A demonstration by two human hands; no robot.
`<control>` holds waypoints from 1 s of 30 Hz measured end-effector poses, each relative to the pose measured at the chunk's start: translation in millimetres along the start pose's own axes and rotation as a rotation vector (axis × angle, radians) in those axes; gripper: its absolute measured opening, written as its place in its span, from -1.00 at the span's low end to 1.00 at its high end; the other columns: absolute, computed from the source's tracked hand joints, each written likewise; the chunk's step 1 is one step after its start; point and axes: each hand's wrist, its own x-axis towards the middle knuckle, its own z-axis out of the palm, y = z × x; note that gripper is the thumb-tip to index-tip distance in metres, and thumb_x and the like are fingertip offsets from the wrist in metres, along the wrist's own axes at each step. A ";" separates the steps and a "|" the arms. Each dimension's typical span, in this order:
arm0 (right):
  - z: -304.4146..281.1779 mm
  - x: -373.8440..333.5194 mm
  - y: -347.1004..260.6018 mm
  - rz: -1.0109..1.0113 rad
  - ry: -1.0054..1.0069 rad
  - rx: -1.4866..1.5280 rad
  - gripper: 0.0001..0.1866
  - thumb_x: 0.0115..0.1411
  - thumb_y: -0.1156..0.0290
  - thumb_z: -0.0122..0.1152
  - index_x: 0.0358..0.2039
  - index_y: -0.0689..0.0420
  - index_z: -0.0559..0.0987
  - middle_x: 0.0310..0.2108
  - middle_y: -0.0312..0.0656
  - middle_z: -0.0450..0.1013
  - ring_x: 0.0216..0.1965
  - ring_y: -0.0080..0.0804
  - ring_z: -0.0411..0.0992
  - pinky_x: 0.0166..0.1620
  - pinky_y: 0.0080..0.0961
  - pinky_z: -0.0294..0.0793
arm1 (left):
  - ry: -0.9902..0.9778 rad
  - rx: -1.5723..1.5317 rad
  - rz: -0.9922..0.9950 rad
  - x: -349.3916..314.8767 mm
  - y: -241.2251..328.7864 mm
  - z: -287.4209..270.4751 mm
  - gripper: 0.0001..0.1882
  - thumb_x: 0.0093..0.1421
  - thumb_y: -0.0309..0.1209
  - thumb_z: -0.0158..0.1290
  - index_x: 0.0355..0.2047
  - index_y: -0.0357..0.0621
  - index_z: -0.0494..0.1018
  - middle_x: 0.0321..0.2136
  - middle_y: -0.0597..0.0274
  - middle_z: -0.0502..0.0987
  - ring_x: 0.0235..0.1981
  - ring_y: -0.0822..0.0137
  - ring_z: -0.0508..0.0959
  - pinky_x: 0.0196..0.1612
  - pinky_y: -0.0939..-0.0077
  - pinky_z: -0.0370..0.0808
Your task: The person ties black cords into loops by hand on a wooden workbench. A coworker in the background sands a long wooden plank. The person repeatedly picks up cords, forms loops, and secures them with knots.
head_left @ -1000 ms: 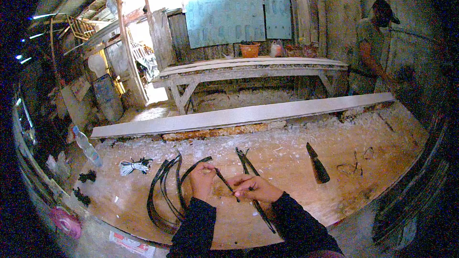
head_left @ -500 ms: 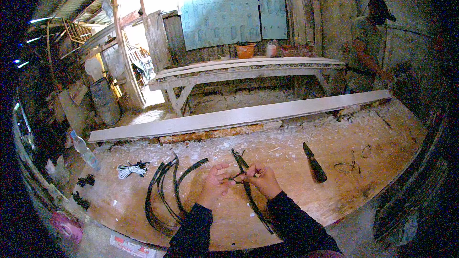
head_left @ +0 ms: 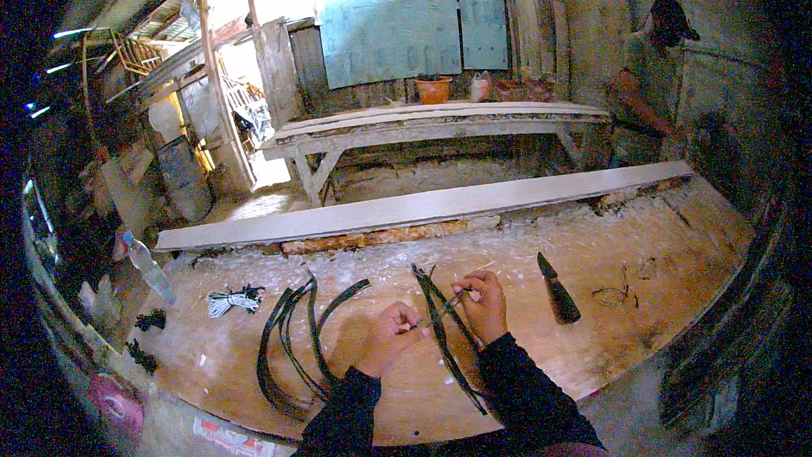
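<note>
Above the wooden tabletop, my left hand (head_left: 391,340) and my right hand (head_left: 485,308) pinch a thin dark cord (head_left: 440,311) stretched between them. The cord slants up from the left fingertips to the right ones. Beneath it lie narrow black strips (head_left: 446,347), crossing near their far ends; whether the cord loops around them I cannot tell. Left of my left hand, more black strips (head_left: 272,347) lie curved on the wood. A knife (head_left: 557,289) with a dark blade and thick handle rests to the right of my right hand.
A white-topped board (head_left: 423,211) runs along the table's far side. White cord (head_left: 233,301), dark bundles (head_left: 150,320) and a plastic bottle (head_left: 149,267) are at left. Thin wire-like loops (head_left: 616,294) lie at right. Behind, a person (head_left: 655,76) stands near a long bench (head_left: 440,123).
My hands have moved apart, the right one up and to the right, the left one slightly down. The cord between them is now drawn out straight.
</note>
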 end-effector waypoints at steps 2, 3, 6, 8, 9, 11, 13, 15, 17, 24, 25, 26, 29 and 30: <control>1.1 -1.6 3.0 0.128 -0.049 0.024 -0.93 -0.20 0.53 0.20 -0.60 0.13 0.52 -0.47 -0.19 0.34 -0.31 -0.37 0.31 -0.27 -0.54 0.31 | 0.118 0.171 0.005 3.0 1.8 -8.5 -0.82 -0.15 -0.52 0.10 -0.56 -0.11 0.29 -0.63 0.39 0.32 -0.62 0.57 0.28 -0.56 0.70 0.23; -0.1 -2.4 3.6 0.069 -0.068 0.088 -0.94 -0.19 0.52 0.20 -0.59 0.14 0.52 -0.45 -0.20 0.34 -0.30 -0.38 0.31 -0.26 -0.54 0.30 | 0.178 0.256 0.008 4.2 2.1 -12.6 -0.83 -0.15 -0.53 0.10 -0.58 -0.12 0.30 -0.67 0.38 0.32 -0.66 0.57 0.28 -0.60 0.69 0.23; -6.1 -2.8 -2.0 0.153 -0.337 0.283 -0.93 -0.13 0.46 0.19 -0.57 0.16 0.52 -0.38 -0.21 0.35 -0.27 -0.40 0.31 -0.23 -0.55 0.29 | 0.436 0.352 0.015 5.4 -2.0 -20.8 -0.87 -0.17 -0.54 0.09 -0.62 -0.15 0.33 -0.76 0.38 0.31 -0.77 0.56 0.26 -0.70 0.65 0.19; -10.0 -0.3 -10.4 0.301 -0.688 0.515 -0.90 -0.10 0.41 0.18 -0.56 0.17 0.52 -0.32 -0.21 0.35 -0.24 -0.41 0.30 -0.19 -0.56 0.27 | 0.572 0.341 0.051 9.1 -8.3 -25.2 -0.88 -0.17 -0.56 0.07 -0.61 -0.15 0.34 -0.77 0.36 0.33 -0.78 0.55 0.27 -0.71 0.65 0.18; -10.8 -1.8 -16.4 0.294 -0.784 0.560 -0.89 -0.09 0.41 0.18 -0.55 0.17 0.52 -0.29 -0.21 0.35 -0.22 -0.42 0.29 -0.17 -0.56 0.25 | 0.609 0.327 0.085 11.5 -12.2 -27.3 -0.88 -0.17 -0.56 0.07 -0.60 -0.15 0.35 -0.75 0.35 0.34 -0.77 0.55 0.29 -0.70 0.66 0.19; -12.6 -7.2 -28.4 0.283 -0.970 0.649 -0.88 -0.08 0.40 0.18 -0.54 0.18 0.52 -0.22 -0.21 0.33 -0.18 -0.42 0.27 -0.14 -0.55 0.23 | 0.635 0.277 0.117 13.1 -20.7 -29.8 -0.88 -0.17 -0.58 0.05 -0.58 -0.16 0.35 -0.71 0.33 0.37 -0.75 0.55 0.31 -0.69 0.67 0.20; -14.5 -9.9 -36.2 0.262 -1.055 0.717 -0.89 -0.07 0.41 0.18 -0.53 0.16 0.53 -0.18 -0.19 0.31 -0.14 -0.41 0.24 -0.12 -0.53 0.22 | 0.619 0.203 0.116 13.6 -28.9 -30.8 -0.88 -0.17 -0.60 0.05 -0.57 -0.16 0.36 -0.66 0.33 0.39 -0.74 0.55 0.32 -0.68 0.67 0.21; -14.4 -9.5 -39.1 0.171 -1.056 0.770 -0.90 -0.07 0.42 0.18 -0.51 0.15 0.53 -0.19 -0.19 0.32 -0.13 -0.42 0.25 -0.12 -0.52 0.23 | 0.556 0.164 0.076 15.4 -35.2 -30.7 -0.84 -0.16 -0.63 0.02 -0.51 -0.17 0.34 -0.62 0.32 0.40 -0.71 0.54 0.34 -0.65 0.68 0.24; -14.0 -7.5 -37.5 -0.022 -0.949 0.785 -0.90 -0.07 0.44 0.17 -0.48 0.14 0.53 -0.24 -0.20 0.36 -0.16 -0.44 0.28 -0.13 -0.54 0.24 | 0.511 0.145 0.078 17.3 -38.8 -29.9 -0.79 -0.16 -0.66 -0.01 -0.45 -0.18 0.33 -0.60 0.32 0.41 -0.66 0.53 0.37 -0.59 0.69 0.28; -11.4 -9.1 -14.9 0.428 -0.686 0.940 -0.91 -0.12 0.57 0.15 -0.60 0.14 0.42 -0.51 -0.29 0.42 -0.41 -0.56 0.36 -0.29 -0.63 0.32 | 0.203 -0.213 0.091 14.6 -31.0 -21.9 -0.58 -0.15 -0.75 -0.07 -0.25 -0.15 0.17 -0.55 0.24 0.43 -0.47 0.45 0.46 -0.40 0.65 0.37; -6.9 -6.9 -11.6 0.386 -0.604 0.838 -0.89 -0.13 0.60 0.14 -0.63 0.13 0.39 -0.51 -0.29 0.41 -0.42 -0.56 0.36 -0.31 -0.64 0.32 | 0.129 -0.312 0.052 12.7 -28.8 -19.1 -0.56 -0.14 -0.75 -0.07 -0.23 -0.15 0.15 -0.54 0.23 0.44 -0.45 0.44 0.46 -0.39 0.63 0.38; -4.1 -5.0 -8.4 0.396 -0.518 0.661 -0.86 -0.14 0.62 0.12 -0.65 0.12 0.37 -0.52 -0.29 0.41 -0.44 -0.57 0.36 -0.32 -0.65 0.32 | 0.079 -0.317 0.050 12.1 -26.7 -15.5 -0.55 -0.14 -0.74 -0.05 -0.22 -0.14 0.14 -0.53 0.22 0.44 -0.45 0.42 0.46 -0.38 0.61 0.38; -3.3 -9.8 -6.4 0.385 -0.323 0.632 -0.85 -0.15 0.66 0.09 -0.67 0.13 0.35 -0.60 -0.31 0.36 -0.49 -0.58 0.33 -0.36 -0.67 0.30 | -0.070 -0.379 0.011 3.3 -20.7 -2.3 -0.53 -0.12 -0.71 0.00 -0.21 -0.12 0.11 -0.52 0.22 0.44 -0.45 0.40 0.46 -0.36 0.59 0.39; -4.8 -9.2 -6.9 0.340 -0.271 0.506 -0.86 -0.16 0.66 0.09 -0.67 0.15 0.34 -0.61 -0.31 0.33 -0.49 -0.56 0.33 -0.37 -0.68 0.30 | -0.125 -0.427 -0.015 0.0 -17.9 1.0 -0.54 -0.12 -0.70 0.02 -0.22 -0.12 0.12 -0.52 0.22 0.44 -0.44 0.40 0.46 -0.35 0.59 0.38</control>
